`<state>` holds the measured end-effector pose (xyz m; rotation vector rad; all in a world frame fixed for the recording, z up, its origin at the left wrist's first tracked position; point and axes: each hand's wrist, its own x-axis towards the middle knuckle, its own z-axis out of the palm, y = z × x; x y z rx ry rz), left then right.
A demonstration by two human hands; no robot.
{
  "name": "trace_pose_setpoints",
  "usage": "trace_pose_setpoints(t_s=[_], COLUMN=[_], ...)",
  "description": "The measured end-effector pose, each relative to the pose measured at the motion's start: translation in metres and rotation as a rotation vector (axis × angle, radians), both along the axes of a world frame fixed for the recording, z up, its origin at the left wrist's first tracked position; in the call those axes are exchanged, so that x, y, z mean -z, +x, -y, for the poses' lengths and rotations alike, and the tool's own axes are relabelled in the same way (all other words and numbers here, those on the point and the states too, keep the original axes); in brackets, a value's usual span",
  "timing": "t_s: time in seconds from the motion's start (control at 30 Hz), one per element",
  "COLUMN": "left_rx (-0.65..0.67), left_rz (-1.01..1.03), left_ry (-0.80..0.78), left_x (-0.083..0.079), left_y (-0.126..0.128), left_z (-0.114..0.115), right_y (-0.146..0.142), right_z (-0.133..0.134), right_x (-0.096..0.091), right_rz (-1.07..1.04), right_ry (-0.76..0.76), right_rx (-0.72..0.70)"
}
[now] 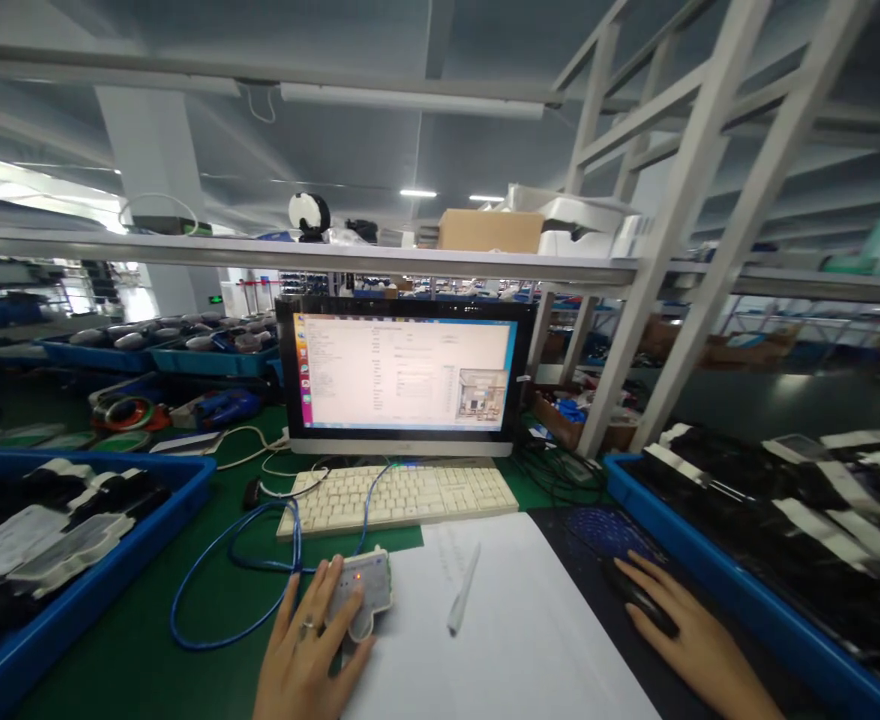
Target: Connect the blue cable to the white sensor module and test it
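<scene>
My left hand [311,640] rests at the left side of a small pale electronic module [369,590], fingers on its face and edge, steadying it. A small orange-red light glows on the module. A blue cable [222,545] loops across the green mat and runs in beneath my fingers; its plug is hidden. On the right, my right hand [680,625] lies curved over a black computer mouse [642,600] on a dark mouse pad [560,535]. Between both hands are white paper sheets [515,640] with a pale pen [464,590] on top.
A cream keyboard [410,495] stands before a lit monitor [402,375]. Blue bins of black and white parts flank me, with a left bin wall [192,485] and a right bin wall [725,570]. Black cables [560,470] lie near the slanted shelf posts [620,370]. A shelf [380,258] crosses above.
</scene>
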<state>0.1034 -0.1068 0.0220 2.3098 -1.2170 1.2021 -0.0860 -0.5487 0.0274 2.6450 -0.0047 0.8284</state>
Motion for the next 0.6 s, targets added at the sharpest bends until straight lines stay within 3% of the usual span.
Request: trace_pose_setpoints(t_s=[0.3,0.6], left_rx=[0.027,0.031], left_rz=[0.064,0.122], left_ry=[0.024,0.05], left_x=[0.0054,0.0029], left_y=[0.0116,0.0115], left_z=[-0.0019,-0.0038], right_y=[-0.0008,0.0], right_z=[0.0023,-0.0046], right_x=[0.0071,0.0009], right_rz=[0.056,0.072], right_ry=[0.038,0.068], right_rx=[0.071,0.079])
